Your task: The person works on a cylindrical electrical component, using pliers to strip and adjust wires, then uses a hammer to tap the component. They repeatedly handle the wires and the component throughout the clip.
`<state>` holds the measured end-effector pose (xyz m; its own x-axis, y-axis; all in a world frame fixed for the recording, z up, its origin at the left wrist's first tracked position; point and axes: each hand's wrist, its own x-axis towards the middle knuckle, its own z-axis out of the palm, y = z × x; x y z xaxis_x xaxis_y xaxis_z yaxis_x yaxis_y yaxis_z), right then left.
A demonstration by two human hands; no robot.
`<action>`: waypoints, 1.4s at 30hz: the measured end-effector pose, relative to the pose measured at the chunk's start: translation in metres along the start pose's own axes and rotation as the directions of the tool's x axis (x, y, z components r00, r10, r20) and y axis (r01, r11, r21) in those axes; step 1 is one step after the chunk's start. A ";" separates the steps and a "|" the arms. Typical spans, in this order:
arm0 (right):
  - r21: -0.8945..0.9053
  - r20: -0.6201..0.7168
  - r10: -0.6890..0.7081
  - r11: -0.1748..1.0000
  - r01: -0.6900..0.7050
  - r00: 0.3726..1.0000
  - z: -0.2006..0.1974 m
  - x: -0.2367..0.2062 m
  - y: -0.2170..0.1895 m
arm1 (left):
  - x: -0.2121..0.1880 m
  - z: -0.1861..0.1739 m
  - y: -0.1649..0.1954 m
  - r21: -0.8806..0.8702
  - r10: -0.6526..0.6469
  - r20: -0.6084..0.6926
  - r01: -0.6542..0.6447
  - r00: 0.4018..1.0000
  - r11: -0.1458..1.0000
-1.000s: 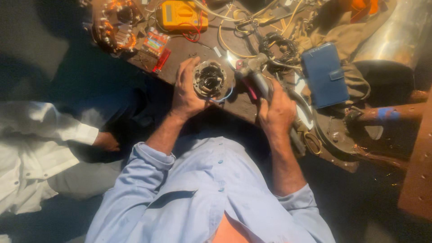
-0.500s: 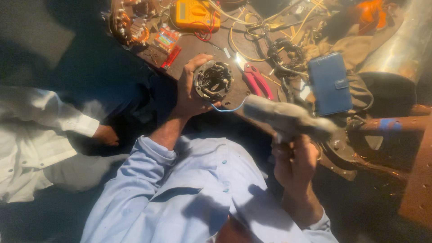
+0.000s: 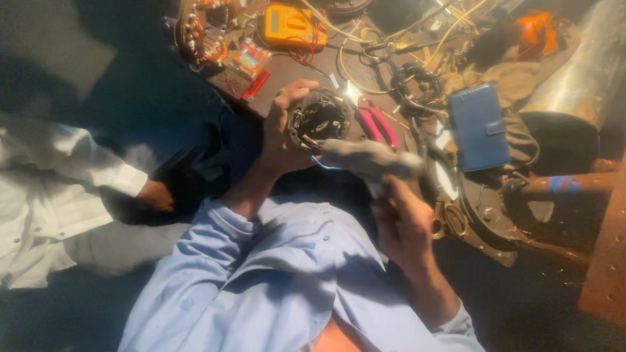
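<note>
1. Round motor housing, upper centre of the frame: my left hand grips its rim.
2. My right hand grips a grey tool touching it.
3. I see a blue wallet-shaped case right of it and a small red-green packet upper left on the counter.

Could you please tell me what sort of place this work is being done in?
Probably a small electrical repair workshop: a yellow multimeter lies among loose wires, red pliers sit on the cluttered bench, and the left hand holds a round motor part.
</note>
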<state>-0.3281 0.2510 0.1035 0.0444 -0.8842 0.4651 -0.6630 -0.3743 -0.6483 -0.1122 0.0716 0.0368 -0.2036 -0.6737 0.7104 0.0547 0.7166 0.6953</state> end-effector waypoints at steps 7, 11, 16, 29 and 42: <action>0.231 -0.223 0.222 0.958 -0.170 0.949 -0.018 0.004 -0.004 | 0.002 -0.004 0.006 -0.017 -0.045 0.019 0.046 0.999 0.999; -0.064 -0.306 0.042 0.996 -0.065 0.951 -0.025 0.010 -0.016 | 0.003 -0.007 0.014 0.034 -0.051 0.005 0.051 0.999 0.998; -0.285 -0.065 -0.029 0.959 0.009 0.997 -0.004 0.026 -0.012 | 0.010 -0.005 0.019 0.269 0.089 0.100 -0.113 0.991 0.957; -0.215 -0.075 -0.020 0.977 0.004 0.997 0.007 0.023 -0.006 | 0.015 -0.009 0.023 0.302 0.109 0.161 -0.154 0.981 0.941; -0.483 -0.089 0.220 0.844 -0.235 0.972 0.025 0.006 0.071 | 0.005 -0.013 -0.004 0.479 0.013 0.183 -0.101 0.983 0.872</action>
<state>-0.3558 0.2122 0.0448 -0.1686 -0.9164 0.3629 -0.9307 0.0267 -0.3649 -0.1008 0.0628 0.0385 -0.3785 -0.6200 0.6873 -0.4001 0.7792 0.4825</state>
